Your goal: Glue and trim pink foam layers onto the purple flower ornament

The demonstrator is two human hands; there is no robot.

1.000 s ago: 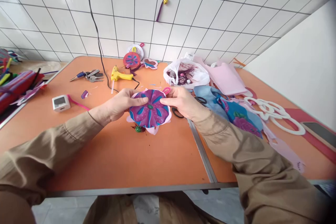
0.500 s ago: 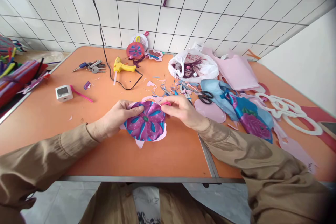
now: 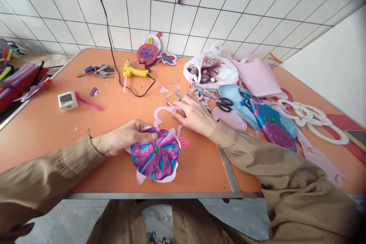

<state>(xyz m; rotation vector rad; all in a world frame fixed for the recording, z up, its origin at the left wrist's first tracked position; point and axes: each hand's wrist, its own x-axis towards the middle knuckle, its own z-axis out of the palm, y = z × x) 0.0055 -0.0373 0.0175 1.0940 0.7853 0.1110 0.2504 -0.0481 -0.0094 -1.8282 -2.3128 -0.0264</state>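
My left hand [image 3: 127, 137] grips a round purple-and-blue flower-print cutout [image 3: 156, 154] by its upper left edge, thumb on the front. Pale pink backing shows around its rim, and a bright pink loop [image 3: 184, 142] sticks out on the right side. Above and to the right, my right hand [image 3: 194, 114] hovers low over the table with thumb and fingers apart. Its fingertips are at a pale pink cut-out frame [image 3: 160, 111]; whether they touch it I cannot tell. Beyond that hand lie black-handled scissors [image 3: 225, 104] among small scraps [image 3: 178, 90].
A yellow glue gun [image 3: 134, 71] with its cord lies at the back left, near keys [image 3: 101, 70] and a small white device [image 3: 68, 100]. A white plastic bag [image 3: 191, 73], pink sheets [image 3: 259, 76], blue printed fabric [image 3: 271, 126] and white rings [image 3: 328, 131] spread across the right side.
My right hand has let go of the pink loop and moved up to the pink frame. My left hand has brought the flower-print cutout down, nearer to me.
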